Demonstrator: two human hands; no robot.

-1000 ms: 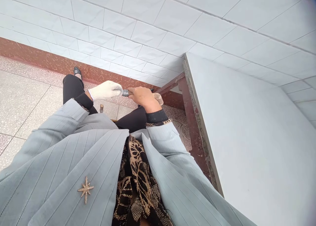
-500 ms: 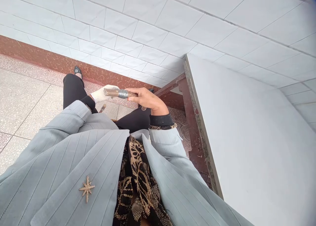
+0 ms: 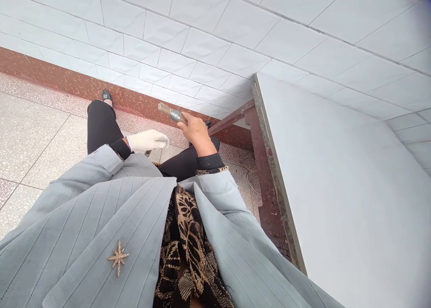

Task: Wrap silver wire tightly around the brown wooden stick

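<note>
My right hand (image 3: 197,130), bare, is closed around a brown, wooden-looking stick (image 3: 164,109) bound with a band of silvery wire. The stick's free end points up and left, and the rest of it is hidden by the hand. Lower and to the left is my left hand (image 3: 148,140) in a white knitted glove, its fingers curled together. It is apart from the stick, and whatever may be inside its fingers is hidden. Just under the glove a small part of a dull object (image 3: 147,153) shows, mostly covered.
To the right stands a white-topped table (image 3: 350,178) with a reddish-brown frame (image 3: 261,151). A white tiled wall (image 3: 202,43) with a red-brown skirting (image 3: 43,70) runs ahead. My legs (image 3: 103,126) in black trousers are spread over the speckled floor (image 3: 40,133). A thin cable (image 3: 249,180) lies beneath the table.
The stick first lay between both hands, then swung level across the glove. Now my right hand has tipped its free end up, away from the glove, and my left hand sits slightly lower.
</note>
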